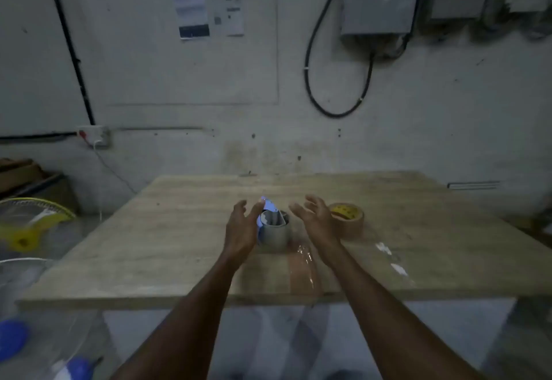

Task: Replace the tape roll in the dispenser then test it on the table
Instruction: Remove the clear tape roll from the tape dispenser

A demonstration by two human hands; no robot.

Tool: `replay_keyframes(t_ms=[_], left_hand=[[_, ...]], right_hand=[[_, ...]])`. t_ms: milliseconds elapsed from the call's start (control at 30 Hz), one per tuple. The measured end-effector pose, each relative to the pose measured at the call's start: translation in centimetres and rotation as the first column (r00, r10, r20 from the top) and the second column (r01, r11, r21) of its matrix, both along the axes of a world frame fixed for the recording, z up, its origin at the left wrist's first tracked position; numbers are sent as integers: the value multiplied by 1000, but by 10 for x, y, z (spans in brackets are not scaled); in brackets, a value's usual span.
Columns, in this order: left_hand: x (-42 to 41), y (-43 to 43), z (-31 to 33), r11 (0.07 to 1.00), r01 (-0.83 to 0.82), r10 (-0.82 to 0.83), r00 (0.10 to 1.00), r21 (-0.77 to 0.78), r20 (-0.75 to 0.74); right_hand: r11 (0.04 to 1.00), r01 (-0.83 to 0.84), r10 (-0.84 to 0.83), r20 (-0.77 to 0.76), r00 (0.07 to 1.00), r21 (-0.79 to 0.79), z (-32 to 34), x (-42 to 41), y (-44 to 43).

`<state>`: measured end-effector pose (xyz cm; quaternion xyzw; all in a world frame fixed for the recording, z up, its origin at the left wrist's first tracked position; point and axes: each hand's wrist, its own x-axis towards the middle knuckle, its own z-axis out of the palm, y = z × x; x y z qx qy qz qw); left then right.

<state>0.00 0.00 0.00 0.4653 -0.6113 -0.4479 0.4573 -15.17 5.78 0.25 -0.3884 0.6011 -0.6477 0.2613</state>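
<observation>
A: Status?

B: Both hands over the table (179, 200), fingers spread, nothing gripped. Left hand (242, 230) sits just beside the dispenser (273, 224); can't tell if the thumb touches it. Right hand (316, 218) hovers clear, between the dispenser and the roll (348, 218).

A: Where's the dispenser?

B: Mid-table, standing up, grey round body with a blue part at the top left. Blurry, so details are guesswork.

A: Anything loaded in it?

B: The ring around the hub looks grey, like a bare core. Can't confirm whether any tape is left on it.

A: New roll?

B: Brown, yellow-printed core, lying flat to the right of the dispenser, partly hidden behind the right hand. Hollow centre, nothing in it.

A: Handling?

B: Roll should be light and stiff. Grip the outer rim or hook fingers through the core; sides are smooth, the loose end will be sticky. Dispenser is likely light plastic and may tip, so brace the body with the left hand. Stay off the cutter edge, which I can't make out here.

A: Anything else on the table?

B: A brown tape strip (303, 272) stuck on the near edge, glossy, wrinkled. Some white scraps (388, 254) to its right.

A: Progress?

B: Swap looks not yet done.
</observation>
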Motion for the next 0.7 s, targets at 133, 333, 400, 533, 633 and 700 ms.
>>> replay_keyframes(t_ms=[133, 333, 400, 533, 633, 700], left_hand=[[-6, -10, -17, 1000, -6, 6, 1000, 28, 2], [-25, -18, -22, 1000, 25, -25, 999, 1, 43], [-28, -18, -24, 999, 35, -35, 998, 2, 46], [-31, -15, -29, 1000, 20, -19, 999, -6, 50], [-33, -11, -34, 997, 18, -12, 997, -76, 82], [-33, -12, -37, 992, 15, -4, 996, -123, 89]], right_hand=[[988, -35, 48, -80, 996, 149, -19, 2, -12], [970, -55, 110, -224, 968, 237, -31, 1, -25], [968, -57, 114, -227, 967, 246, -31, 0, -27], [972, -78, 128, -224, 966, 220, -31, 2, -24], [978, -57, 119, -311, 943, 199, -38, 7, -19], [980, -41, 116, -387, 915, 197, -41, 9, -17]])
